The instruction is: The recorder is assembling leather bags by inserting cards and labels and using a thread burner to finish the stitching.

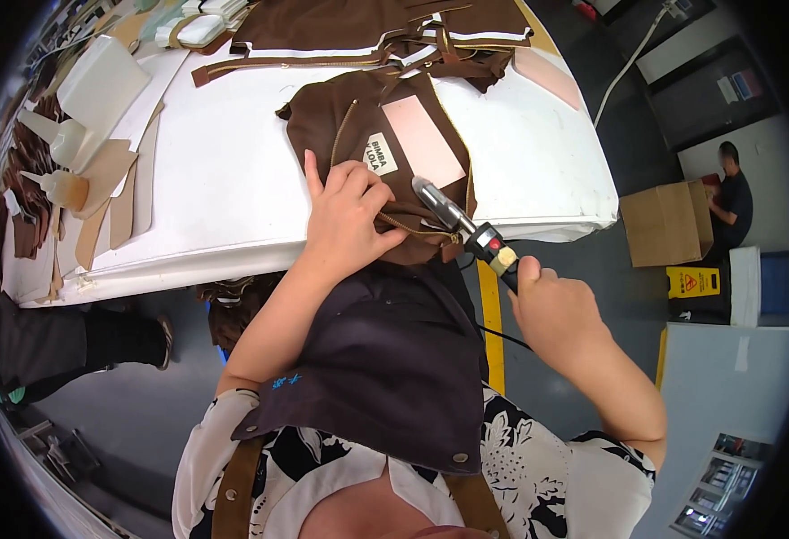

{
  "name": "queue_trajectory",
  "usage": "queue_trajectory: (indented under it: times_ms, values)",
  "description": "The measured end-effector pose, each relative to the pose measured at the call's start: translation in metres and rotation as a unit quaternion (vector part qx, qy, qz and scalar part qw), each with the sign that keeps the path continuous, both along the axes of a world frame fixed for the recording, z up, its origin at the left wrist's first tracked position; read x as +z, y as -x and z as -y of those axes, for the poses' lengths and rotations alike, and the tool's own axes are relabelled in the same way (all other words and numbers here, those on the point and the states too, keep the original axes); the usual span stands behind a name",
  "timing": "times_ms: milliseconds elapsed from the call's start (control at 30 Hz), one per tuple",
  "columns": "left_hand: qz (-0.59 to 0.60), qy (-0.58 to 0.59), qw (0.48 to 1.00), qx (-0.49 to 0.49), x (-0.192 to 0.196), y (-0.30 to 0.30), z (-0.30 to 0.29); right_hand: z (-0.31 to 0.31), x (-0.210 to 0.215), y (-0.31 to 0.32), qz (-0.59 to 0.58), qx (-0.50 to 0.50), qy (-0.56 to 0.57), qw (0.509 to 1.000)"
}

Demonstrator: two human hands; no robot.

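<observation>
Workshop: handheld tool (481, 240), squeeze bottles (69, 190), white worktable (233, 153).

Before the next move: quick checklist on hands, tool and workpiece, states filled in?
1. Right grip closed on the black-handled tool: ok.
2. Left grip resting on the brown fabric piece: ok.
3. Left fingers apart from the metal tip: ok, though close.
4. Metal tip hot, or touching the fabric beside the pink patch: cannot tell.
5. Black cord visible along its full run: not ok, partly hidden.
6. Amber squeeze bottle away from the fabric piece: ok.
</observation>
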State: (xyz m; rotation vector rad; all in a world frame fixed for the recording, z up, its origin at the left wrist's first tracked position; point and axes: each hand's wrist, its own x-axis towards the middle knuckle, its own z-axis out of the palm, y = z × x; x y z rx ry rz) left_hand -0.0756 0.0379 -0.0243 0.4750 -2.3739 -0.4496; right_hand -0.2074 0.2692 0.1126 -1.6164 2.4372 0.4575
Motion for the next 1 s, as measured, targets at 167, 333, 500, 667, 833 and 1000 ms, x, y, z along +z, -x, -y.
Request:
queue_trajectory:
  times_ms: [167, 333, 500, 667, 833, 1000]
  values:
    - [0.000, 0.009, 1.000, 0.004, 0.009, -0.004, 0.002, 0.002, 0.060, 0.032, 0.054, 0.059, -0.018, 0.997]
    - [-0.129, -0.186, 0.968, -0.106, 0.013, -0.007, 0.026, 0.004, 0.050, 0.118, 0.148, -0.186, 0.147, 0.960]
    - [-0.184, -0.153, 0.965, 0.111, 0.020, -0.016, 0.060, 0.031, -0.030, 0.200, -0.096, -0.254, 0.292, 0.917]
    - [0.140, 0.004, 0.961, 0.239, 0.022, -0.021, 0.080, 0.090, -0.102, 0.254, -0.177, -0.228, 0.265, 0.920]
    - [-0.072, -0.184, 0.974, 0.110, 0.002, 0.005, 0.077, 0.111, -0.114, 0.217, -0.190, -0.024, 0.445, 0.875]
    - [-0.321, -0.677, 0.648, -0.140, 0.031, 0.018, 0.062, 0.157, -0.096, 0.108, 0.353, 0.056, 0.386, 0.850]
